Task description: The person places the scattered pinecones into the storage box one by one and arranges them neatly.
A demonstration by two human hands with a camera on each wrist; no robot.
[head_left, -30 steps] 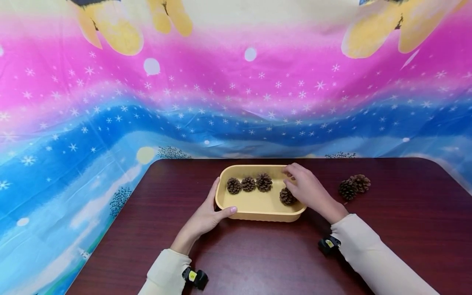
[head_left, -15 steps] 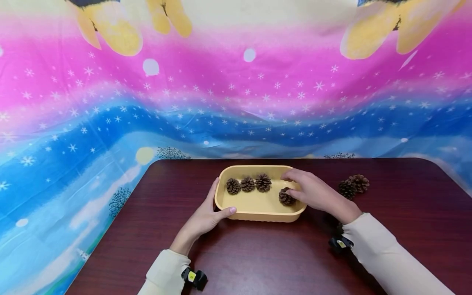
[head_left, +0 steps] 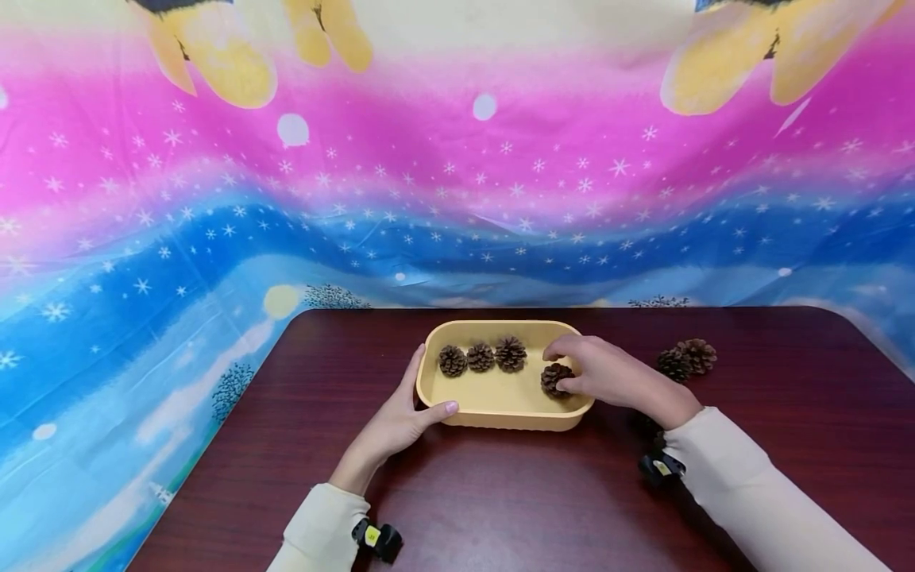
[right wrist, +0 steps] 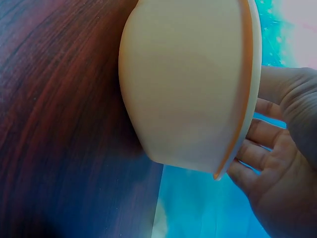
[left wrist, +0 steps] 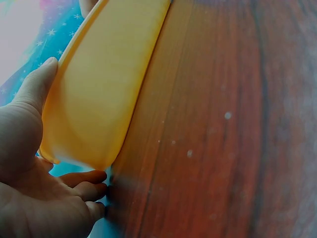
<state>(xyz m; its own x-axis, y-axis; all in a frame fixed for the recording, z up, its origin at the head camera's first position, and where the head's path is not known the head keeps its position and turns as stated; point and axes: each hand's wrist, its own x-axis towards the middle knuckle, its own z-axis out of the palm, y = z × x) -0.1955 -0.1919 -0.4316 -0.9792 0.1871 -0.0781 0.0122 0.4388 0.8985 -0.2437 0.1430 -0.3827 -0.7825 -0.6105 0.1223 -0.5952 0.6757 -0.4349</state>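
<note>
A pale yellow plastic box with rounded corners stands on the table in the head view. My left hand grips its left end, thumb on the near rim and fingers along the side. Three brown pine cones lie in a row in the box's left and middle part. At the right end inside, my right hand reaches over the rim and holds another pine cone, thumb on its near side. Both wrist views show the box's outer wall; the held cone is hidden there.
More pine cones lie together on the dark red wooden table, right of the box. Something dark, partly hidden, sits beside the right wrist. A colourful snowflake-printed cloth hangs behind the table.
My right hand has lowered over the right-end pine cone, its thumb and fingers closing round it, while the forearm shifted right. The left hand and the box stay in place.
</note>
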